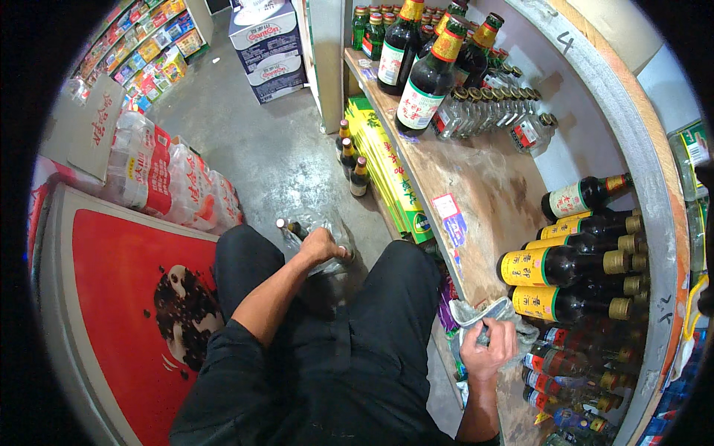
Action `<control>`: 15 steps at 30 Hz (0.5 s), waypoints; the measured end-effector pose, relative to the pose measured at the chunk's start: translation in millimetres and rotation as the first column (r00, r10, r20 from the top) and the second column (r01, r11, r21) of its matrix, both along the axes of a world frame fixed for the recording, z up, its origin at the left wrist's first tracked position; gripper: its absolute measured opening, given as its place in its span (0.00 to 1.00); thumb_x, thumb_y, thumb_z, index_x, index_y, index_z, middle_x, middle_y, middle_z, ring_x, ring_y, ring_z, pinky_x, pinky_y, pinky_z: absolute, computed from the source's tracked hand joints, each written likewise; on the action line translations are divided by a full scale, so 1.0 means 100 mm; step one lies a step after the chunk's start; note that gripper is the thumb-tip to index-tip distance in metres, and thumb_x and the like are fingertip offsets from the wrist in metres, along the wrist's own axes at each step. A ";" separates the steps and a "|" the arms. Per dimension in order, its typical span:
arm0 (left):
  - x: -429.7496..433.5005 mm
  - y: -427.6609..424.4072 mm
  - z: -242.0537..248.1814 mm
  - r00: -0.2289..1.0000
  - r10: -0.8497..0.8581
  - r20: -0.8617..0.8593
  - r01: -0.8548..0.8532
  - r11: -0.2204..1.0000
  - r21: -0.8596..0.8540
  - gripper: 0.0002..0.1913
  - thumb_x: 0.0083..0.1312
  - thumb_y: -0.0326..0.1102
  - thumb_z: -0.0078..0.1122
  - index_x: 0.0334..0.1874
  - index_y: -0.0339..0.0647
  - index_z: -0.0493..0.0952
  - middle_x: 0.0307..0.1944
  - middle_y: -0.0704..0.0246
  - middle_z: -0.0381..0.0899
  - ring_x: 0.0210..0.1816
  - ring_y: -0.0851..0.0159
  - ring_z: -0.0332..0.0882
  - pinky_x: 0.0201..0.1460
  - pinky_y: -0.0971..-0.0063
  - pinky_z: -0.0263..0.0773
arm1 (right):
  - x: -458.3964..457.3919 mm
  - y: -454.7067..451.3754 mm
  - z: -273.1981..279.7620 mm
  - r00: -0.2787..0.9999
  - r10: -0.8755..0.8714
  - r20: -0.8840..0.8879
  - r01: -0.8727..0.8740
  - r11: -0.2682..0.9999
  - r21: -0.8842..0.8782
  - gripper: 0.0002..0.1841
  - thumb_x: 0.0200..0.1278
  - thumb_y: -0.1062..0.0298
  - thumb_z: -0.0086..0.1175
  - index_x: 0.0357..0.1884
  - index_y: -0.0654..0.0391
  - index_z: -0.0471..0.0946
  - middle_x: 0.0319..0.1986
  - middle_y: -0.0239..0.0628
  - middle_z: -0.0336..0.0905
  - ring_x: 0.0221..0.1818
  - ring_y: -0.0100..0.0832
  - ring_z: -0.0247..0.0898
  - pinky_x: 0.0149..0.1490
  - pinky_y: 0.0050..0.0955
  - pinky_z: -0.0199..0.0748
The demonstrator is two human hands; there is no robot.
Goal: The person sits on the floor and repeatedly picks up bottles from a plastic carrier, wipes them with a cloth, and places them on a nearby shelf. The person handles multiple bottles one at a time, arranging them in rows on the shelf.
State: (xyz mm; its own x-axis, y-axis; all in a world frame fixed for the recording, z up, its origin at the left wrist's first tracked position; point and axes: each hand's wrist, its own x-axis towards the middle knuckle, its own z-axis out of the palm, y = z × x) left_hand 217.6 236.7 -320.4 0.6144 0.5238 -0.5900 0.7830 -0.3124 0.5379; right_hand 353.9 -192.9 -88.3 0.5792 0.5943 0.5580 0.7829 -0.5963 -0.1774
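Note:
My left hand (321,246) reaches down between my knees into a clear plastic bag (329,223) on the floor. Its fingers curl at the top of a bottle there; most of that bottle is hidden by the hand and the film. Beside it in the bag lies a dark bottle with a pale cap (295,227). My right hand (491,345) grips a grey cloth (521,329) with a pale edge on the wooden shelf (485,206) at my right. Dark bottles with yellow labels (524,267) lie stacked on their sides just beyond the cloth.
Large dark bottles (427,83) and small clear bottles (474,111) stand farther along the shelf. Three brown bottles (358,178) stand on the floor by yellow-green packs (390,173). Shrink-wrapped bottles (162,167) and a red-fronted case (122,290) flank my left. Stacked cartons (268,56) stand ahead.

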 end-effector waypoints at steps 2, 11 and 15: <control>-0.02 0.02 -0.08 0.998 0.057 -0.001 -0.057 0.998 0.031 0.33 0.48 0.55 0.93 0.38 0.25 0.91 0.40 0.46 0.94 0.46 0.46 0.95 0.53 0.51 0.86 | 0.01 0.00 0.00 1.000 0.005 0.018 -0.005 1.000 0.000 0.05 0.66 0.70 0.66 0.40 0.59 0.83 0.31 0.46 0.76 0.33 0.54 0.78 0.38 0.51 0.73; -0.02 0.15 -0.27 0.966 0.255 0.033 -0.256 0.964 0.066 0.13 0.53 0.32 0.80 0.38 0.31 0.91 0.39 0.45 0.94 0.48 0.42 0.96 0.54 0.50 0.87 | 0.01 0.01 0.01 1.000 0.018 0.014 -0.018 1.000 -0.003 0.05 0.65 0.72 0.66 0.40 0.60 0.83 0.32 0.46 0.77 0.33 0.54 0.78 0.38 0.51 0.74; -0.04 0.00 -0.14 0.963 0.234 0.133 -0.263 0.925 0.275 0.07 0.58 0.27 0.72 0.37 0.34 0.91 0.41 0.41 0.92 0.51 0.35 0.94 0.58 0.45 0.87 | -0.02 -0.01 0.00 1.000 -0.014 -0.011 0.013 0.999 -0.039 0.05 0.64 0.73 0.66 0.40 0.60 0.84 0.32 0.46 0.77 0.34 0.54 0.78 0.39 0.51 0.75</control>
